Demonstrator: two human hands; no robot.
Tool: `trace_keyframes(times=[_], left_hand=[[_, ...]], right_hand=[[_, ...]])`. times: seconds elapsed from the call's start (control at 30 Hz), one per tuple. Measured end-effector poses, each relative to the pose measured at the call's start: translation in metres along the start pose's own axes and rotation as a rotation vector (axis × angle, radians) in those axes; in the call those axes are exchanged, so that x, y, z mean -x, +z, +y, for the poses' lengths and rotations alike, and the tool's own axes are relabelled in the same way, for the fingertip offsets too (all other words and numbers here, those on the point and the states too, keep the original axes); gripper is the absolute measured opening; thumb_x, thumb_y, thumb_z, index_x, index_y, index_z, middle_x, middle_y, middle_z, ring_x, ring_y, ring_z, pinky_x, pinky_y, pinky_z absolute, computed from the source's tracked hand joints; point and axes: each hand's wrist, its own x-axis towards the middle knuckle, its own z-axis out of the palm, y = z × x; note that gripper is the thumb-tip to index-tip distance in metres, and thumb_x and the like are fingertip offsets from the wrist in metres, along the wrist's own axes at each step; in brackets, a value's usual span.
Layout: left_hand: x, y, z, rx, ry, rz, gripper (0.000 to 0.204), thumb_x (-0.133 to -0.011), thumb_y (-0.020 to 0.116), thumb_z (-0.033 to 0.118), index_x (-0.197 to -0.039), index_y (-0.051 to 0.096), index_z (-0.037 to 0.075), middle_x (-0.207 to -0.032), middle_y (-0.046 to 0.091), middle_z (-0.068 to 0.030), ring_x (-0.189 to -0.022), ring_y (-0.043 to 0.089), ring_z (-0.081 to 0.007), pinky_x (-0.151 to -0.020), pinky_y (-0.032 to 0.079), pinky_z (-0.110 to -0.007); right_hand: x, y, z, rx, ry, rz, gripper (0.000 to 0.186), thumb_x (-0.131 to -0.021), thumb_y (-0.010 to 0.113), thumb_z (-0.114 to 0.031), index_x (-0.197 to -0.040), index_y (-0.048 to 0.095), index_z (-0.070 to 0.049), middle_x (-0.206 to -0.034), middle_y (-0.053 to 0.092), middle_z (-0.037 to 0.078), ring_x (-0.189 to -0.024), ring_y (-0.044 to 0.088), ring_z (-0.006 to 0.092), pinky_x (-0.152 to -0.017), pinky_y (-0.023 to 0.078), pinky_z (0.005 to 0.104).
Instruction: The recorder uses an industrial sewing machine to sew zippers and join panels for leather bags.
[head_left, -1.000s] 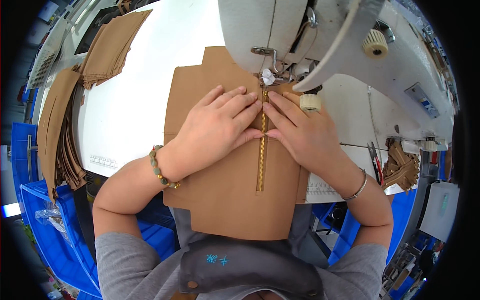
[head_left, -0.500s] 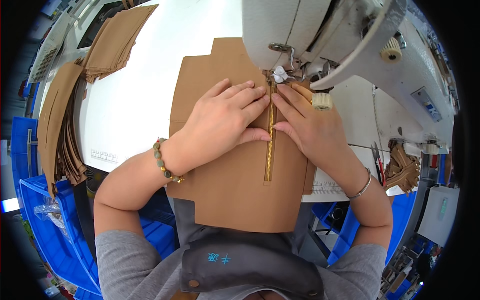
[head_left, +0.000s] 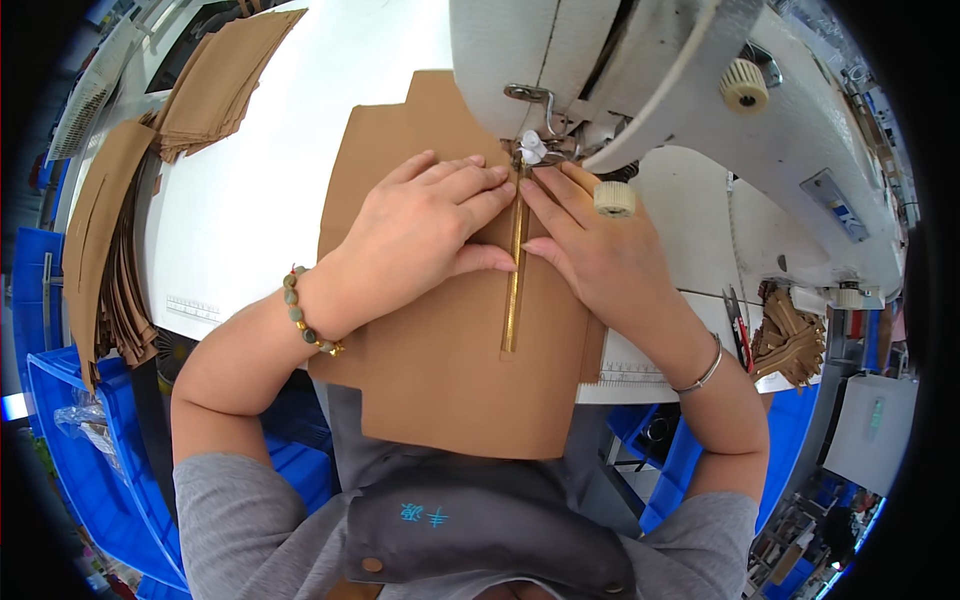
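Observation:
A brown cut panel (head_left: 460, 370) with a gold zipper (head_left: 513, 290) down its middle lies under the presser foot (head_left: 531, 149) of a white sewing machine (head_left: 680, 90). My left hand (head_left: 420, 230) rests flat on the panel left of the zipper, fingers stretched toward the foot and thumb at the zipper's edge. My right hand (head_left: 595, 240) lies flat just right of the zipper, its fingertips close below the foot, partly behind the machine's knob (head_left: 613, 197). Both hands are open, pressing on the panel. The zipper's upper end reaches under the foot.
Stacks of brown pieces (head_left: 215, 70) and long strips (head_left: 105, 230) lie on the table's (head_left: 240, 220) left side. Brown scraps (head_left: 790, 335) and scissors (head_left: 737, 330) are at the right. Blue bins (head_left: 75, 450) stand beside and below the table.
The panel, zipper and both hands have moved up toward the machine, so the zipper's lower end sits higher. The hands keep their flat pose either side of it.

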Motion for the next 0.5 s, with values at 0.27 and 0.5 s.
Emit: trace_keyframes(times=[0.27, 0.5], left_hand=[[-0.002, 0.0, -0.002, 0.011, 0.008, 0.003, 0.068, -0.085, 0.075, 0.052, -0.135, 0.069, 0.005, -0.137, 0.068, -0.0105, -0.122, 0.065, -0.0322, -0.111, 0.048, -0.047], [-0.001, 0.003, -0.004, 0.019, 0.034, 0.038, 0.067, -0.088, 0.075, 0.048, -0.135, 0.068, 0.002, -0.136, 0.068, -0.0122, -0.127, 0.063, -0.0329, -0.109, 0.049, -0.044]], right_hand=[[-0.004, -0.002, 0.004, 0.013, -0.022, 0.076, 0.054, -0.09, 0.076, -0.04, -0.133, 0.07, -0.009, -0.114, 0.071, 0.008, -0.11, 0.064, 0.0284, -0.107, 0.047, 0.0462], [-0.005, -0.007, 0.005, 0.1, 0.075, 0.021, 0.051, -0.087, 0.079, -0.038, -0.131, 0.073, -0.012, -0.088, 0.066, 0.003, -0.074, 0.063, 0.0217, -0.074, 0.048, 0.035]])
